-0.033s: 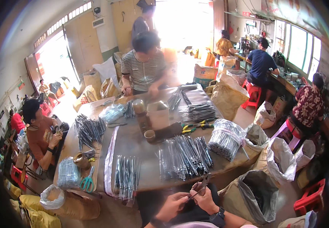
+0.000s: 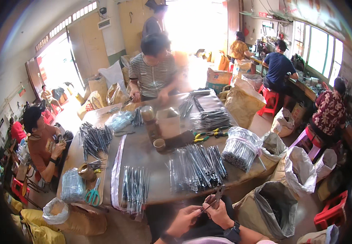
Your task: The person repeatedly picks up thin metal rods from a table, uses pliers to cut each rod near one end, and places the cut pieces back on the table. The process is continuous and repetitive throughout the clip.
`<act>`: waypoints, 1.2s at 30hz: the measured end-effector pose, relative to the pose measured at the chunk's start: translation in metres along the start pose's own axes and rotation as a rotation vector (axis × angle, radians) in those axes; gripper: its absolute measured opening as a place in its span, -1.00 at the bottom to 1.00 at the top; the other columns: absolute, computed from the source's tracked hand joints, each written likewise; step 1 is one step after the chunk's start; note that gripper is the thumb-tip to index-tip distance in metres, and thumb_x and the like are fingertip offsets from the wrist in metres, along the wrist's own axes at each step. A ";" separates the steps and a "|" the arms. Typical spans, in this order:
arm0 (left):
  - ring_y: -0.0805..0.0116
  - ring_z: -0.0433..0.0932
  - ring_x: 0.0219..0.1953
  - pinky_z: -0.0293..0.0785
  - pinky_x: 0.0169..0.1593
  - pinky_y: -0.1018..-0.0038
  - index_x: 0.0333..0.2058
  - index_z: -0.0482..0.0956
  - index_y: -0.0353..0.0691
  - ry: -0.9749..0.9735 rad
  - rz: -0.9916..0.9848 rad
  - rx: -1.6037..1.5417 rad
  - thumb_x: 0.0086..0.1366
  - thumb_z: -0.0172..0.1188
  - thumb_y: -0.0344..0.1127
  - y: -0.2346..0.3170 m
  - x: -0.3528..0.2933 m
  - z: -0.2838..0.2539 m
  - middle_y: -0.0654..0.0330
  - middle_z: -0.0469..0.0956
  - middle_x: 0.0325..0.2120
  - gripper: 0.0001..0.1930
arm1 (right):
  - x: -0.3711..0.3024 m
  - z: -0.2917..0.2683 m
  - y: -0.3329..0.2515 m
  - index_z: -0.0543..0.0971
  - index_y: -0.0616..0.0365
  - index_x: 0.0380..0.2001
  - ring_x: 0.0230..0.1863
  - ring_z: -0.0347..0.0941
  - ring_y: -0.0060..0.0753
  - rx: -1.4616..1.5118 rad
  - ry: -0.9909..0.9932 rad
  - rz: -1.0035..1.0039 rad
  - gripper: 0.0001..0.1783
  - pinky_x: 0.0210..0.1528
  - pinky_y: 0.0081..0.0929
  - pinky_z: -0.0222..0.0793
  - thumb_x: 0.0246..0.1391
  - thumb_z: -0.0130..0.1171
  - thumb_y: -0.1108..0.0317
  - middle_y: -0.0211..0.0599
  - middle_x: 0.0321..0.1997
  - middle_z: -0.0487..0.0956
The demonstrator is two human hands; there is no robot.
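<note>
Low in front of me, over my dark-clad lap, my left hand (image 2: 187, 221) pinches a thin dark strip (image 2: 202, 210). Close beside it on the right, my right hand (image 2: 220, 213) is closed round a dark metal tool (image 2: 219, 191) whose flat, plier-like end sticks up toward the table; the fingers hide most of it. Just beyond my hands, a spread bundle of thin metal strips (image 2: 198, 166) lies on the table's near edge. A smaller bundle of strips (image 2: 135, 188) lies to its left, and a plastic-wrapped bundle (image 2: 242, 148) stands to its right.
On the table (image 2: 155, 195) are teal scissors (image 2: 93, 197), yellow-handled pliers (image 2: 201, 137), a bottle (image 2: 148, 115) and a small cup (image 2: 159, 144). An open sack (image 2: 245, 209) stands at my right, another sack (image 2: 78, 217) at left. A person in stripes (image 2: 151, 75) works across; others sit around.
</note>
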State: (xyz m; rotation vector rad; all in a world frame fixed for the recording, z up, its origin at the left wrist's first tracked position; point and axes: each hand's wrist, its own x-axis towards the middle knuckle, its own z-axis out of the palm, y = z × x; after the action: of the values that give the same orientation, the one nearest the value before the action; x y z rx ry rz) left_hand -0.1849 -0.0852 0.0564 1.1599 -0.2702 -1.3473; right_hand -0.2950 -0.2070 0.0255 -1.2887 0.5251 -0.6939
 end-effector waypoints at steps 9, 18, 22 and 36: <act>0.69 0.22 -0.67 0.03 -0.63 0.69 -0.17 0.58 -0.29 0.005 0.054 0.054 0.28 0.16 -0.38 -0.005 0.007 -0.008 0.39 0.45 -0.58 -0.82 | -0.001 0.000 0.004 0.43 0.16 -0.29 -0.68 0.28 -0.72 -0.106 -0.011 -0.052 -0.87 -0.68 -0.71 0.16 0.12 0.17 0.45 -0.48 -0.57 0.46; 0.68 0.27 -0.64 0.08 -0.62 0.69 -0.18 0.58 -0.28 0.018 0.023 0.094 0.28 0.14 -0.42 -0.011 0.013 -0.010 0.35 0.53 -0.51 -0.84 | -0.005 -0.006 0.002 0.43 0.19 -0.22 -0.24 0.36 -0.65 -0.035 -0.013 0.124 -0.81 -0.19 -0.61 0.36 0.09 0.19 0.48 -0.47 -0.28 0.44; 0.68 0.26 -0.65 0.07 -0.63 0.70 -0.18 0.59 -0.28 -0.023 0.048 0.053 0.28 0.14 -0.43 -0.011 0.013 -0.011 0.35 0.53 -0.51 -0.84 | -0.005 -0.006 0.003 0.43 0.19 -0.21 -0.24 0.37 -0.65 -0.032 0.007 0.129 -0.80 -0.18 -0.61 0.37 0.09 0.19 0.47 -0.47 -0.29 0.44; 0.73 0.19 -0.68 0.00 -0.65 0.70 -0.19 0.60 -0.27 0.025 0.043 0.097 0.27 0.17 -0.39 -0.015 0.014 -0.008 0.40 0.46 -0.60 -0.83 | -0.006 -0.011 0.009 0.46 0.21 -0.23 -0.27 0.40 -0.64 -0.113 0.016 0.130 -0.80 -0.22 -0.60 0.38 0.09 0.21 0.46 -0.45 -0.31 0.49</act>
State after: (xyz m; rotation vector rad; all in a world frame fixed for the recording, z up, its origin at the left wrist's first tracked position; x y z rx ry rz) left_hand -0.1839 -0.0898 0.0349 1.2439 -0.3436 -1.2933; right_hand -0.3053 -0.2093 0.0145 -1.3425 0.6631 -0.5730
